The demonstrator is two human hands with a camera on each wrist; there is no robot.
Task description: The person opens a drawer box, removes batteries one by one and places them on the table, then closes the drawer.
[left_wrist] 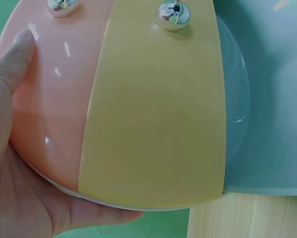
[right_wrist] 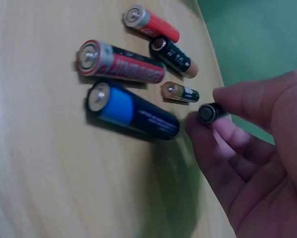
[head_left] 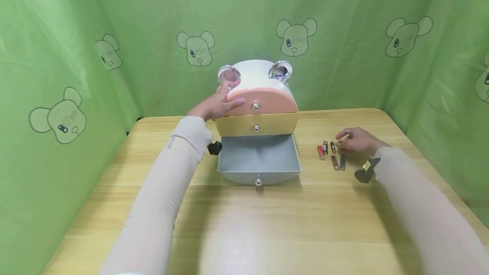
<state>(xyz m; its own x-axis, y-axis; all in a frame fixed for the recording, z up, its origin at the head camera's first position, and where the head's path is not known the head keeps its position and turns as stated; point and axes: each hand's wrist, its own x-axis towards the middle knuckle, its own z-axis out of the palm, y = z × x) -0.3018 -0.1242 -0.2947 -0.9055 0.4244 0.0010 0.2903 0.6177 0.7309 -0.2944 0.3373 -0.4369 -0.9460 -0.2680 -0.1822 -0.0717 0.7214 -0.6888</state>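
A rounded drawer cabinet (head_left: 257, 73) with a white top and two ear-shaped mirrors stands at the table's back. Its pink drawer (head_left: 244, 96) and yellow drawer (head_left: 276, 124) are closed, while the bottom grey-blue drawer (head_left: 259, 154) is pulled out. My left hand (head_left: 215, 104) lies spread on the cabinet's left side, its thumb extended across the pink front. To the right of the cabinet, my right hand (head_left: 359, 140) pinches a small dark battery (right_wrist: 210, 113) between thumb and fingertips. Close by lie a blue-and-black battery (right_wrist: 133, 109), a red-and-black one and a small gold-and-green battery (right_wrist: 183, 92).
A red battery (right_wrist: 160, 27) and a black-and-copper battery (right_wrist: 173, 57) lie in the same group. Chrome knobs (head_left: 258, 182) stick out from the drawer fronts. Green curtains (head_left: 244, 12) surround the wooden table (head_left: 244, 224) behind and at both sides.
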